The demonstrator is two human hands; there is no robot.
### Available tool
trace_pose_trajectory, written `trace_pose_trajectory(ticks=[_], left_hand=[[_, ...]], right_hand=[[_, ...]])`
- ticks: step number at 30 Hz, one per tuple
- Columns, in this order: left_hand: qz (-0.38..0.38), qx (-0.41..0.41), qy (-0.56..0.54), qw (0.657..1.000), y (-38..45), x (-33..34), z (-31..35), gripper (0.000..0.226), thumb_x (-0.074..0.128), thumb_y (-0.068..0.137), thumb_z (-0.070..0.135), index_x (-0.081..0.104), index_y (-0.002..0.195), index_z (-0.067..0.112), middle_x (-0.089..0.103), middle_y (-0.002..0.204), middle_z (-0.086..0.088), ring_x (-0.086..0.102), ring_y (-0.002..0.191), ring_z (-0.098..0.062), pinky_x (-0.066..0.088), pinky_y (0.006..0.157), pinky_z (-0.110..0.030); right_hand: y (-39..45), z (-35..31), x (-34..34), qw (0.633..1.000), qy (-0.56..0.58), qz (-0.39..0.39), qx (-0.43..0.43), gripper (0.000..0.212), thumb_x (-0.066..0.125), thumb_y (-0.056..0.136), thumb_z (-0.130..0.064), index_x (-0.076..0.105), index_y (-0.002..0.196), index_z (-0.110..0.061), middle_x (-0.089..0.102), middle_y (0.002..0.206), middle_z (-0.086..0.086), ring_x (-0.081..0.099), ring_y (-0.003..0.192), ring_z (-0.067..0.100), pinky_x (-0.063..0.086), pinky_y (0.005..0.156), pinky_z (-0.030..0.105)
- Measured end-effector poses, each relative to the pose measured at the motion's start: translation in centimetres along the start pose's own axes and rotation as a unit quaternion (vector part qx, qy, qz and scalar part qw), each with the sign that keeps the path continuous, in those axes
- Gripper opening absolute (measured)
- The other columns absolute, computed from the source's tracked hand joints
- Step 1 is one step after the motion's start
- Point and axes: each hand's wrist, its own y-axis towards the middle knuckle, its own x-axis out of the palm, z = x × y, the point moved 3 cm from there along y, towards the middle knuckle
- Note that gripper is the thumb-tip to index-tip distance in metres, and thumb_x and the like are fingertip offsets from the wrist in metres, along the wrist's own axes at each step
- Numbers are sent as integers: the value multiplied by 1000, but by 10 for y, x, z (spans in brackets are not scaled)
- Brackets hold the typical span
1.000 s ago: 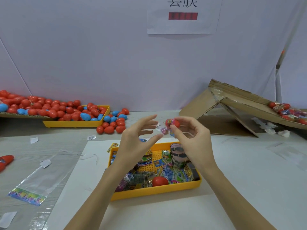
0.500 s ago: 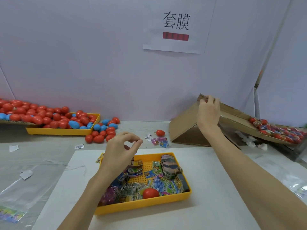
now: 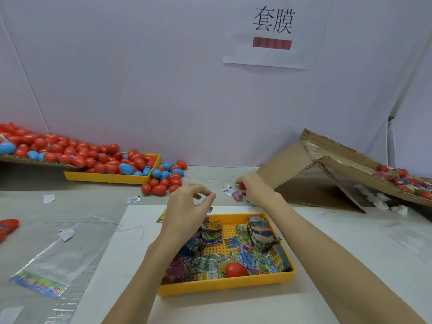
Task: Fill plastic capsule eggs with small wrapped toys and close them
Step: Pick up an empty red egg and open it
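A yellow tray [image 3: 224,288] in front of me holds several small wrapped toys [image 3: 208,265] and one red capsule egg [image 3: 236,269]. My left hand [image 3: 189,206] hovers over the tray's far left corner. Its fingers are loosely curled, thumb near forefinger, and I see nothing in them. My right hand [image 3: 256,189] reaches past the tray to the table, its fingers curled over another red egg [image 3: 241,185], which is mostly hidden. A few loose wrapped toys [image 3: 237,196] lie on the table beside that hand.
At the back left, a second yellow tray [image 3: 112,178] overflows with red and blue eggs, and loose eggs [image 3: 163,182] lie next to it. A cardboard chute [image 3: 327,164] slopes at the right with wrapped eggs [image 3: 402,178] on it. Clear plastic bags [image 3: 58,253] lie at the left.
My right hand came down from the cardboard chute to the red egg on the table. My left hand stayed above the tray. The camera tilted upward.
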Motion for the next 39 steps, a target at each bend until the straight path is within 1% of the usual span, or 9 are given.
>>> trace_pose_trajectory(ticks=[6, 9, 13, 16, 22, 25, 28, 31, 39], left_hand=[[-9, 2, 0, 1000, -1, 1, 2, 8, 72, 96, 26, 77, 97, 20, 72, 98, 11, 64, 92, -5, 56, 79, -34], [-22, 34, -15, 999, -2, 3, 7, 17, 74, 94, 27, 73, 111, 25, 71, 103, 13, 64, 93, -3, 58, 78, -31], [-82, 118, -25, 989, -7, 9, 17, 43, 81, 89, 30, 65, 129, 31, 63, 116, 12, 62, 100, -6, 58, 76, -28], [-104, 180, -34, 978, -11, 14, 26, 33, 82, 87, 25, 71, 119, 27, 61, 110, 9, 63, 96, -13, 57, 74, -28], [-108, 228, -46, 966, -14, 18, 33, 30, 84, 85, 17, 76, 114, 14, 65, 103, 3, 61, 90, -9, 54, 76, -23], [-95, 224, -35, 969, -16, 18, 39, 30, 76, 93, 15, 72, 123, 17, 67, 107, 4, 64, 95, -11, 55, 82, -25], [-68, 155, -96, 981, -11, 9, 37, 23, 55, 105, 9, 68, 123, 17, 70, 98, 4, 70, 92, -14, 57, 80, -23], [-63, 2, -229, 971, 0, -3, 24, 25, 47, 108, 8, 71, 111, 12, 68, 98, -19, 75, 82, -21, 61, 71, -29], [-80, -77, -229, 967, -3, 1, 11, 25, 66, 100, 20, 66, 124, 28, 77, 100, -3, 72, 87, -14, 57, 73, -21]], right_hand=[[-16, -2, -6, 976, 157, 149, -2, 36, 58, 105, -16, 57, 140, -12, 57, 133, 14, 54, 122, 30, 46, 102, 39], [-47, -18, -16, 937, 293, 189, -28, 29, 55, 107, -29, 65, 129, -13, 70, 116, 4, 65, 103, 14, 53, 89, 27], [-99, -40, -13, 880, 452, 129, -73, 39, 46, 105, -49, 73, 104, -20, 69, 73, -6, 61, 62, 7, 51, 61, 24], [-125, -51, -7, 858, 497, 94, -85, 47, 41, 104, -54, 75, 99, -22, 63, 63, 2, 56, 57, 22, 48, 58, 31], [-139, -48, -7, 817, 570, 39, -84, 58, 40, 105, -54, 65, 80, -9, 45, 59, -2, 39, 52, 11, 33, 49, 20], [-138, -45, -10, 823, 561, 58, -70, 64, 37, 105, -54, 69, 88, -2, 60, 62, 1, 48, 51, 10, 38, 48, 17], [-138, -36, -14, 825, 553, 104, -43, 45, 38, 108, -44, 74, 112, -16, 74, 87, 5, 62, 68, 12, 48, 57, 23], [-141, -22, -20, 912, 357, 190, -68, 21, 58, 105, -23, 74, 118, -23, 71, 97, -9, 64, 82, 4, 52, 70, 18], [-150, -48, -6, 988, 48, 31, -147, 32, 65, 96, -52, 75, 122, -36, 64, 128, -16, 41, 120, 12, 36, 102, 35]])
